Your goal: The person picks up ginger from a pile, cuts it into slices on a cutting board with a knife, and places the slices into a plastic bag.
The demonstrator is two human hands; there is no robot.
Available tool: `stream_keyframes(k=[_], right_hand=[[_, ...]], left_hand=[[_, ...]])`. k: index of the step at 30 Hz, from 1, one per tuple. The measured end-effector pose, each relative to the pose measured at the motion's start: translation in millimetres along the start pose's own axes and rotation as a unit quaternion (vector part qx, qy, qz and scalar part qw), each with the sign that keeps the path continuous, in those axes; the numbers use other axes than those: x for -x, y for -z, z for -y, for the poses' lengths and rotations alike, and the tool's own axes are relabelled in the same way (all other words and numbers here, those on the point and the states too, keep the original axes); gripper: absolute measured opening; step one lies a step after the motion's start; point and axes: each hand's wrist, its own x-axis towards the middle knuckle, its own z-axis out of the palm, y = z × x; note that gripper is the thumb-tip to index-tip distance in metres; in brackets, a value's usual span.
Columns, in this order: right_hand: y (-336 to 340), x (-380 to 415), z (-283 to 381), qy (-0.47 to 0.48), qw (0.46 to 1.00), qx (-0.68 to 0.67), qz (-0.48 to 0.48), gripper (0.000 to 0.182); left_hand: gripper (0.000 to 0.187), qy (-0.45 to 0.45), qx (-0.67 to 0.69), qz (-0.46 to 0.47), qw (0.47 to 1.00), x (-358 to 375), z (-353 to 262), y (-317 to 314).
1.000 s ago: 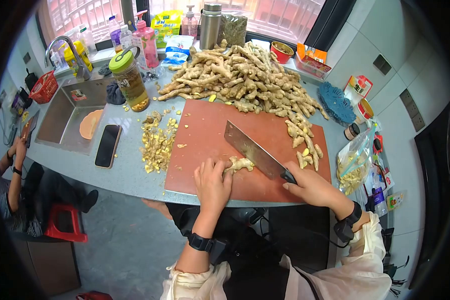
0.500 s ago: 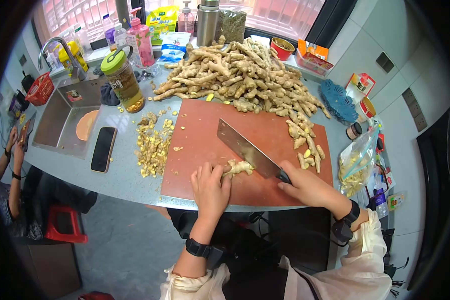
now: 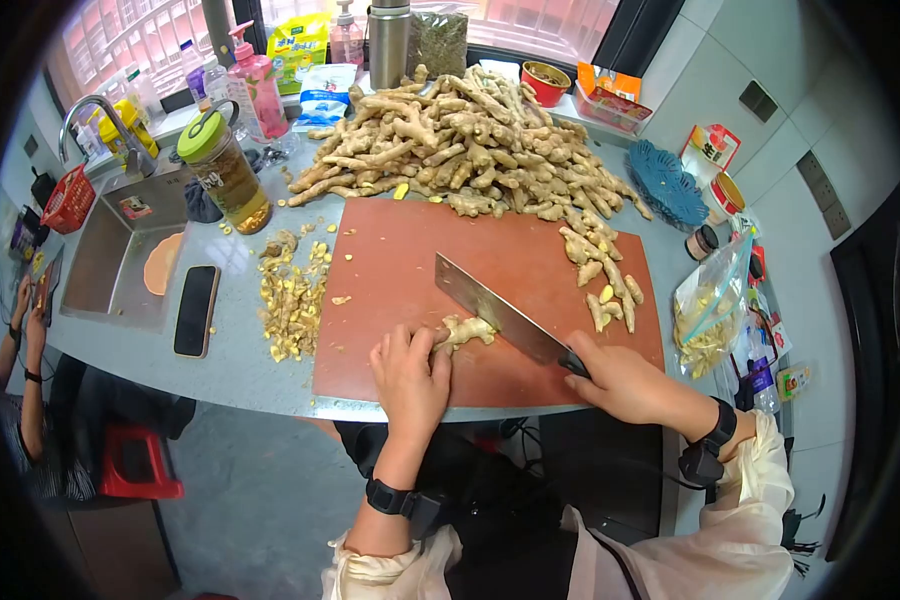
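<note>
My left hand point(image 3: 410, 375) is closed on a small knobbly piece of ginger point(image 3: 468, 330), its fingertips at the left end, and holds it against the reddish-brown cutting board point(image 3: 390, 260). In my right hand point(image 3: 625, 382) is the black handle of a cleaver point(image 3: 495, 310). The blade slants up and to the left, right beside the ginger's right end; whether it touches cannot be made out. Behind the board lies a large heap of ginger roots point(image 3: 480, 140), with several pieces spilling onto the board's right side. Ginger trimmings point(image 3: 292, 305) lie left of the board.
A phone point(image 3: 197, 312) and a green-lidded jar point(image 3: 226, 175) stand between the trimmings and the sink point(image 3: 110, 280). To the right are a blue scalloped dish point(image 3: 665, 190) and a plastic bag with pale pieces point(image 3: 705, 315). Another person's hands point(image 3: 35, 315) are at far left.
The whole view has shifted slightly. The cleaver's blade has moved slightly toward me relative to the board. Both hands keep their hold.
</note>
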Motion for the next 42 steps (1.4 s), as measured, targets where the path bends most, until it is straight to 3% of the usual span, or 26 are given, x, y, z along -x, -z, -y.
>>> stream_keyframes(k=[8,20,26,29,31,36,40,42], right_hand=[[-18.3,-45.3,4.4,0.090,0.994,-0.021,-0.064,0.031],[-11.0,-4.0,5.1,0.012,0.999,0.048,-0.010,0.031],[-38.5,-57.1,-2.7,0.087,0.990,0.017,-0.107,0.031],[-29.0,-59.1,-17.3,0.170,0.971,-0.031,-0.163,0.032],[-5.0,-36.3,-0.1,0.002,0.971,-0.233,-0.061,0.033],[22.7,-0.9,8.9,-0.003,0.955,-0.265,-0.136,0.038],[20.4,5.1,5.5,-0.020,0.962,-0.256,-0.087,0.037],[8.2,2.9,-3.8,0.057,0.986,-0.122,-0.103,0.035]], left_hand=[[0.015,-0.004,-0.004,-0.008,1.000,0.7,-0.4,1.5],[0.016,0.012,0.004,0.003,1.000,-0.1,0.0,1.0],[0.015,0.012,-0.003,0.010,1.000,2.6,1.7,1.9],[0.015,-0.001,-0.008,-0.005,1.000,2.6,4.4,-0.3],[0.015,-0.006,-0.013,-0.021,1.000,2.1,4.6,-1.2],[0.015,0.017,0.011,0.005,1.000,3.3,3.0,-0.5],[0.015,0.016,0.003,0.000,1.000,3.0,2.1,0.9],[0.014,0.014,0.004,0.001,1.000,3.3,1.2,1.3]])
